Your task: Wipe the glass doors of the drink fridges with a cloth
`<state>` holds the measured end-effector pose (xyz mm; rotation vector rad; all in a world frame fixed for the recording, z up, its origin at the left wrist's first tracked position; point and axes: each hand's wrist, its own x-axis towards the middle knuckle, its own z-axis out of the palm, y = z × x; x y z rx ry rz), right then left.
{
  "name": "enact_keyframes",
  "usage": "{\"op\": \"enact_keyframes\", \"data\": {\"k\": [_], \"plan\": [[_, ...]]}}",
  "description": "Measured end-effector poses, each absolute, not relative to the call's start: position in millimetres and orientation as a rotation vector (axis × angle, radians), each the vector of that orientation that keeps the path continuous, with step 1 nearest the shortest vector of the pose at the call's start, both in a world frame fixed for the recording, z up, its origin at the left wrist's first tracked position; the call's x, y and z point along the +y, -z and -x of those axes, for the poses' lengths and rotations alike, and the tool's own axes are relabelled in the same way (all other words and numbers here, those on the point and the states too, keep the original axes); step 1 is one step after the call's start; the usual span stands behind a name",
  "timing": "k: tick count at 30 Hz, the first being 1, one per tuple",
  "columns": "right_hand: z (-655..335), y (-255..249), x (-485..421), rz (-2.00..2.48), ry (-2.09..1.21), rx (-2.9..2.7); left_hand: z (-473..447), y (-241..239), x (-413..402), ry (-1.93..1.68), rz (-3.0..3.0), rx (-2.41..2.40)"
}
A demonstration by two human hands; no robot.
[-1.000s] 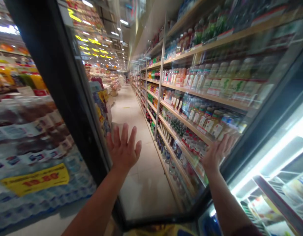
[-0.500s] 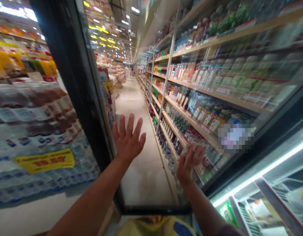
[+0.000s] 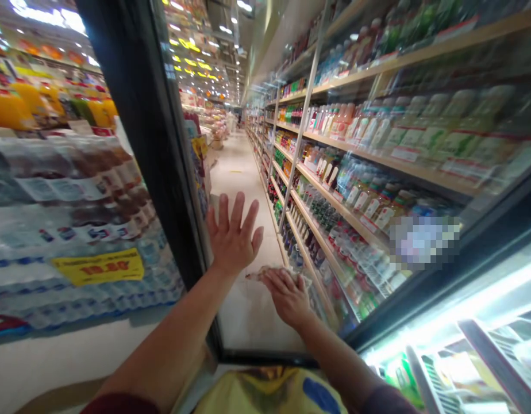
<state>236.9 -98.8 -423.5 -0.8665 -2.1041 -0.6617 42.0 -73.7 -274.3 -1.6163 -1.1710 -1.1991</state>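
Observation:
A glass door (image 3: 265, 322) in a black frame stands in front of me, with shelves and an aisle seen through it. My left hand (image 3: 234, 238) lies spread with its palm toward the glass, near the left part of the frame; it holds nothing. Lower and to the right, my right hand (image 3: 288, 294) presses a crumpled, pale cloth (image 3: 265, 272) to the pane. Part of the cloth sticks out past the fingertips, and the rest is hidden under the hand.
Stacked packs of bottled drinks (image 3: 88, 213) with a yellow price sign (image 3: 99, 267) stand at the left. Shelves of bottles (image 3: 377, 138) fill the right side. A lit cooler (image 3: 459, 368) is at lower right. A yellow garment or apron (image 3: 265, 397) shows below.
My right hand has moved left and slightly down across the glass with the cloth. My left hand stays spread at about the same place on the pane. The view has shifted slightly.

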Motion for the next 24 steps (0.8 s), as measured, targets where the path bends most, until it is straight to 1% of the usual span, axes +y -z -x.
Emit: {"op": "enact_keyframes", "data": {"k": [2,4,10,12,14,17,19,21,24], "plan": [[-236.4,408.3,-93.4,0.902,0.654,-2.092,-41.8,274.9,-72.8,1.214,1.636,-1.201],[-230.5,405.5,-89.7,0.907,0.629,-2.134,-41.8,275.6,-72.2,1.214,1.657,-1.252],[-207.2,461.4,-98.1,0.525,0.549,-2.52,-41.6,277.0,-74.2,1.2,1.65,-1.263],[-212.2,461.6,-99.4,0.519,0.541,-2.538,-41.6,276.9,-75.1,1.214,1.655,-1.25],[-225.5,442.7,-96.6,0.578,0.579,-2.452,-41.8,276.5,-75.3,1.217,1.654,-1.239],[-250.5,402.2,-90.0,0.809,0.704,-2.137,-41.8,276.2,-74.2,1.199,1.63,-1.211],[-261.8,388.8,-88.7,0.942,0.768,-1.964,-41.3,276.6,-72.9,1.198,1.621,-1.189],[-265.8,394.0,-91.5,0.987,0.785,-1.886,-40.7,277.3,-71.6,1.204,1.63,-1.205],[-265.4,415.3,-97.9,0.932,0.759,-1.918,-40.3,277.2,-70.7,1.2,1.643,-1.246]]}}
